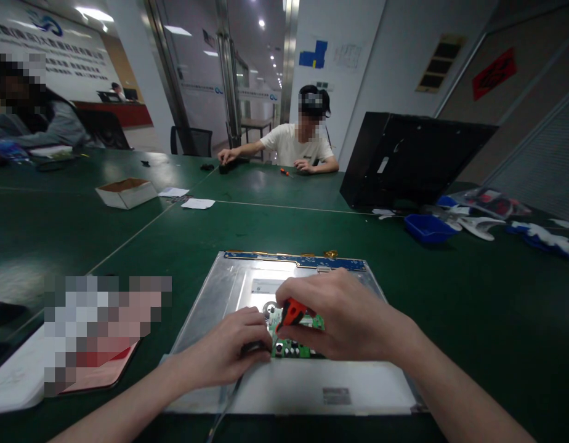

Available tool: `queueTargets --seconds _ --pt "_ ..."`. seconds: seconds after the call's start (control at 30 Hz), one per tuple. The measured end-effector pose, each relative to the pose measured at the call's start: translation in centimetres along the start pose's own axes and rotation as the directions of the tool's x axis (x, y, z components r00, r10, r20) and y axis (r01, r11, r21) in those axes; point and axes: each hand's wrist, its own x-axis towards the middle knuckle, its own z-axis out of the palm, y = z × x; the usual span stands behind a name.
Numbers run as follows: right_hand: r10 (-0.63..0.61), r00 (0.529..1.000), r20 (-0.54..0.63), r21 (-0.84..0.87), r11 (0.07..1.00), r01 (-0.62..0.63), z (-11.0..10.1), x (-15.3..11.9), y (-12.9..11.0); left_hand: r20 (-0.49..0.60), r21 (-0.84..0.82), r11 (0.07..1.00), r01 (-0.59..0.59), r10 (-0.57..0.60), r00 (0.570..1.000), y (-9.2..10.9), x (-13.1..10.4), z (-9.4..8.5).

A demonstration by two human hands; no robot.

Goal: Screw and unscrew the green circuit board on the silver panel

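Screwdriver point(294, 312) with an orange-and-black handle is sitting in the right hand point(342, 314), pointing down at a green circuit board point(291, 351). Left hand point(233, 344) is curling in narrow by a dark cable point(226, 403), can't tell if it's really gripping it. The board's lying on a flat metal-backed panel point(205, 314), right on the green surface point(275, 231). Further out, a blue tray point(429, 229) is sitting near a big black monitor point(411, 160), and someone in a white shirt point(289, 140) is reaching across the far side.
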Motion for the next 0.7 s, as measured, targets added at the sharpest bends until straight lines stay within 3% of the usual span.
queueTargets --seconds 0.37,0.7 --pt "-0.033 0.999 0.002 -0.011 0.999 0.033 0.46 0.02 -0.11 -0.002 -0.039 0.999 0.003 -0.003 1.0 0.07 -0.27 0.12" --pt "-0.043 0.998 0.036 -0.13 0.99 0.048 0.97 0.38 -0.69 -0.068 -0.03 0.998 -0.054 0.052 0.996 0.53 -0.11 0.11"
